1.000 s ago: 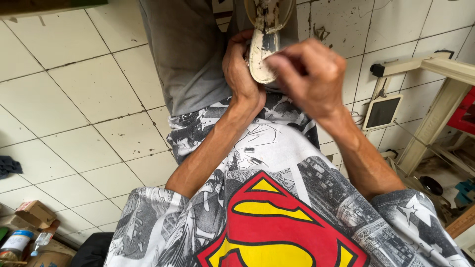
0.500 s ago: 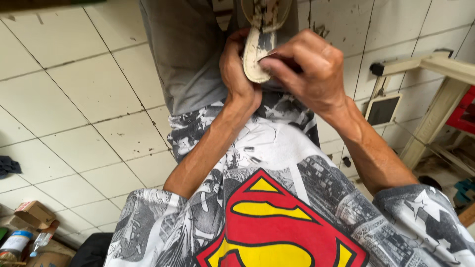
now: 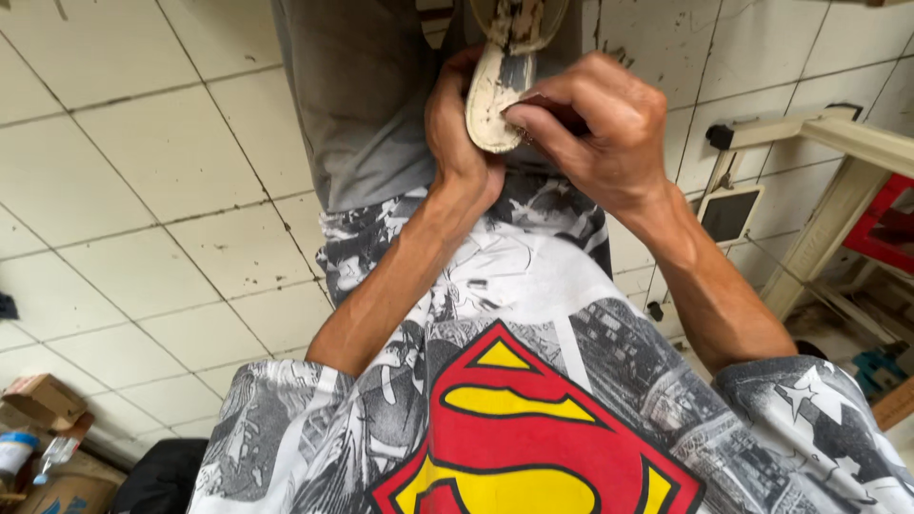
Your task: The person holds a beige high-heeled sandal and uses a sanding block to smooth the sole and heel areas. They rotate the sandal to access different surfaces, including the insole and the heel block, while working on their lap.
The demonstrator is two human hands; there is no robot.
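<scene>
A small workshop, by the look of it — stained white floor tiles [image 3: 143, 181], a pale workbench frame [image 3: 838, 190] with a pedal-like plate [image 3: 728, 214] beneath it, cardboard boxes [image 3: 43, 400] and a jar [image 3: 14, 452] of supplies along one edge — plain, work-worn surroundings.

At the top centre of the frame we see a pale, worn shoe sole [image 3: 497, 100], its cream surface scuffed and smeared with dark patches, held upright with its rounded end pointing down toward us.
</scene>
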